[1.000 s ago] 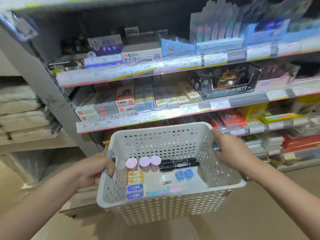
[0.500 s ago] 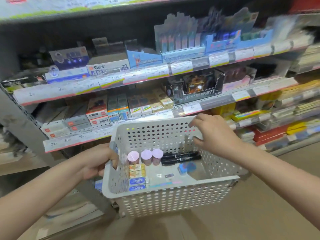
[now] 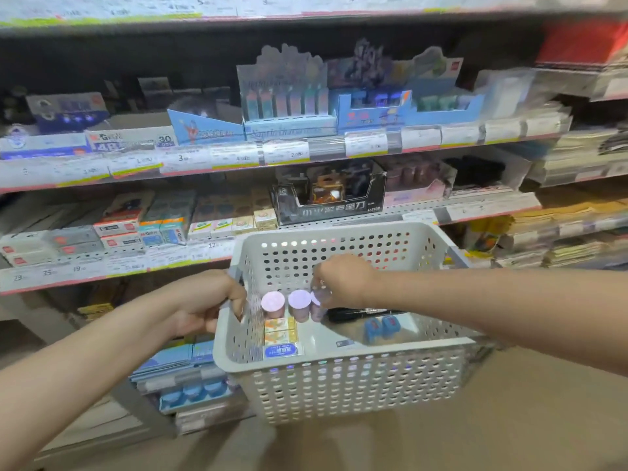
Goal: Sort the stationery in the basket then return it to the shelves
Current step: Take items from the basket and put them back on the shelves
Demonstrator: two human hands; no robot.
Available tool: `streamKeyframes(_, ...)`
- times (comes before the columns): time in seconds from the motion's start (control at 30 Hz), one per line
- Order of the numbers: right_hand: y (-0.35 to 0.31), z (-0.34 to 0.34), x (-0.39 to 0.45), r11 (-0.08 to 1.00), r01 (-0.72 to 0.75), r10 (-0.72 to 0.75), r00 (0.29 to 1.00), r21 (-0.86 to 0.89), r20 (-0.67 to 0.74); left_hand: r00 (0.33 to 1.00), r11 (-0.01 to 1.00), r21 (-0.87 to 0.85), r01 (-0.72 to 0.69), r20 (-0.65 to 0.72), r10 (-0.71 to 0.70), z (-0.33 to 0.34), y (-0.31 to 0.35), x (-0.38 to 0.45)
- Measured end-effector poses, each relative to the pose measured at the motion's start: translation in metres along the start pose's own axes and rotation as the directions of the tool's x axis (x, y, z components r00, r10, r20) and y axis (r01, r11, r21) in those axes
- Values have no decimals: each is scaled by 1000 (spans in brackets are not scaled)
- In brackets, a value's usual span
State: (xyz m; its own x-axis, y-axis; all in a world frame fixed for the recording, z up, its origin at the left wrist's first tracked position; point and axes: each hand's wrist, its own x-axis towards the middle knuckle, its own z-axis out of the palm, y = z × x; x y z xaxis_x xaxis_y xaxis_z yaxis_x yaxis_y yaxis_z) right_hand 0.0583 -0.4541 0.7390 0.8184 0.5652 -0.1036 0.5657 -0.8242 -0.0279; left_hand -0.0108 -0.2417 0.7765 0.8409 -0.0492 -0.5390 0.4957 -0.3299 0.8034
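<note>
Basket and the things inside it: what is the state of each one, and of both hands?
Basket: carried, held at its left rim.
Left hand: grips the rim.
Right hand: inside, fingers on the rightmost pink cylinder.
Other two pink cylinders: upright.
Black markers: lying flat.

Black display carton [image 3: 329, 198] with white lettering, directly above right-hand fingers [image 3: 319, 278]. Pale blue display boxes [image 3: 370, 117] higher still. Red-and-white small boxes [image 3: 120, 232] up-left of left-hand fingers [image 3: 234, 300]; blue packs [image 3: 176, 358] below them. Price tags [image 3: 285, 153] blurred. Beige floor [image 3: 509, 430] beneath.
</note>
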Motion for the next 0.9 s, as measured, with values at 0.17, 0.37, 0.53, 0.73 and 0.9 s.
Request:
streamKeyframes(0.17, 36, -2, -11, 997, 20, -17, 999, -74, 32, 1000, 1000, -26, -17, -5, 17, 41, 25, 6)
streamKeyframes(0.37, 74, 2, -9, 995, 19, -18, 1000, -102, 12, 1000, 999, -27, -18, -4, 18, 69, 52, 22)
streamKeyframes(0.53, 99, 3, 2, 993, 15, -16, 1000, -113, -5, 1000, 1000, 4, -23, -17, 23, 76, 70, 40)
streamKeyframes(0.73, 123, 9, 19, 997, 7, -12, 998, -83, -63, 999, 999, 11, -38, 5, 38, 81, 88, 63)
streamKeyframes(0.9, 138, 11, 29, 998, 6, -11, 996, -57, -90, 999, 999, 9, -35, -16, 35, 82, 97, 77)
